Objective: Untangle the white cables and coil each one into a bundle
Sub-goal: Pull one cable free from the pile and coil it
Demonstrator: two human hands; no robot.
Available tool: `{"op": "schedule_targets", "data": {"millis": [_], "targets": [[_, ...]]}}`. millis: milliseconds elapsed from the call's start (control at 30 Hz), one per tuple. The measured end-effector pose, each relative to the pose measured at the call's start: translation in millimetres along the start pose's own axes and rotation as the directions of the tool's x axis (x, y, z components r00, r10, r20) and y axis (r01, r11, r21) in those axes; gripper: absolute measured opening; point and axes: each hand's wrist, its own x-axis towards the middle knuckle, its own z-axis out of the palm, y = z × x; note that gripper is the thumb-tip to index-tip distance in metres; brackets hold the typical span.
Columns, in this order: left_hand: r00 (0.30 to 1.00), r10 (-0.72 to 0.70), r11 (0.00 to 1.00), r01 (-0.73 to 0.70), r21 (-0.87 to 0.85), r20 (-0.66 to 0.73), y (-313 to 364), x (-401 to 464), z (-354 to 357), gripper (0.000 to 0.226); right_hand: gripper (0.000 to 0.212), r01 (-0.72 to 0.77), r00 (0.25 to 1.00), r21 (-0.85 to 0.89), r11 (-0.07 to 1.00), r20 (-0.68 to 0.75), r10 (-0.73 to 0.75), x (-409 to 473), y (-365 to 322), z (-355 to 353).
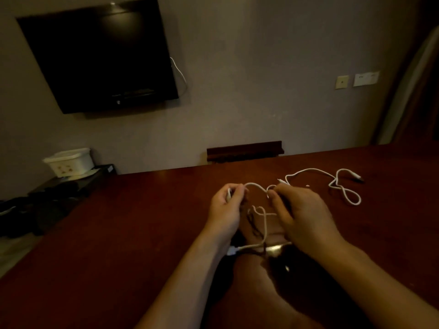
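White looped cable [255, 186] arches between left hand [225, 207] and right hand [301, 214], fingers pinching it.

- A dim, warm-toned room is shown; the wall [237, 79] is left grey-brown and murky.
- A faint glare is caught along the top edge of the dark television [99, 55], hinting at light from above.
- The table [118, 233] is rendered deep red, with dark shadows thrown beneath the left hand [225, 207] and right hand [301, 214].
- The white cable [259, 224] is slightly overexposed near its plug, where a small bright highlight is seen.
- Soft blur and grain are noted throughout; the hands are smeared.
- Wide-angle bending is seen at the edges, and the television is skewed.
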Motion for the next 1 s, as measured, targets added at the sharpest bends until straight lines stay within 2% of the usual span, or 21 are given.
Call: {"op": "schedule_targets", "data": {"millis": [67, 133, 233, 333, 433, 500, 567, 600, 667, 767, 800, 900, 1000], "targets": [[0.995, -0.099, 0.992, 0.101, -0.081, 0.030, 1.7, -5.2, 4.0, 0.038, 0.026, 0.058, 0.997, 0.155, 0.986, -0.061, -0.049, -5.2, -12.1, 6.9], [0.984, -0.172, 0.965, 0.178, -0.194, 0.047, 5.2, -7.0, 5.6, 0.051, 0.019, 0.107, 0.994, 0.301, 0.948, -0.041, -0.099, -11.1, -20.5, 15.0], [0.956, -0.249, 0.859, 0.293, -0.420, 0.157, 14.6, -8.5, 2.5, 0.072, 0.011, 0.108, 0.993, 0.383, 0.917, -0.006, -0.114, -14.6, -27.4, 17.3], [0.928, -0.264, 0.779, 0.366, -0.509, 0.263, 16.4, -9.0, 0.4, 0.084, 0.012, 0.067, 0.997, 0.425, 0.903, -0.006, -0.071, -15.8, -31.5, 14.5], [0.932, -0.229, 0.781, 0.347, -0.519, 0.280, 14.8, -7.2, -1.8, 0.081, 0.010, -0.024, 0.998, 0.413, 0.910, -0.044, 0.046, -15.7, -29.8, 15.0], [0.937, -0.203, 0.814, 0.322, -0.483, 0.284, 16.6, -9.2, 0.6, 0.058, 0.011, -0.101, 0.990, 0.414, 0.904, -0.051, 0.134, -14.8, -28.4, 14.9], [0.941, -0.202, 0.867, 0.302, -0.397, 0.273, 16.0, -11.3, 6.3, 0.034, 0.014, -0.126, 0.987, 0.417, 0.900, -0.037, 0.156, -15.2, -29.2, 14.5], [0.945, -0.214, 0.884, 0.295, -0.363, 0.247, 15.1, -11.5, 8.8, 0.029, 0.015, -0.114, 0.989, 0.416, 0.902, -0.038, 0.142, -15.4, -30.7, 13.2], [0.953, -0.242, 0.893, 0.292, -0.342, 0.182, 14.9, -11.0, 9.9, 0.036, 0.018, -0.080, 0.996, 0.474, 0.877, 0.002, 0.089, -15.8, -33.3, 11.5], [0.957, -0.235, 0.843, 0.287, -0.455, 0.168, 17.4, -6.8, 4.4, 0.052, 0.031, -0.117, 0.990, 0.637, 0.762, 0.138, 0.037, -16.1, -36.4, 9.3], [0.959, -0.229, 0.823, 0.284, -0.493, 0.169, 17.1, -5.3, 2.5, 0.056, 0.031, -0.112, 0.989, 0.640, 0.760, 0.149, 0.019, -15.8, -36.0, 9.0], [0.955, -0.220, 0.827, 0.291, -0.481, 0.199, 15.7, -5.4, -1.0, 0.062, 0.021, -0.043, 0.991, 0.569, 0.821, 0.129, -0.038, -16.4, -32.6, 10.7], [0.951, -0.178, 0.945, 0.237, -0.225, 0.252, 18.1, -12.1, 1.9, 0.048, 0.017, 0.167, 0.976, 0.281, 0.945, 0.086, -0.199, -20.7, -28.6, 14.5]]}}
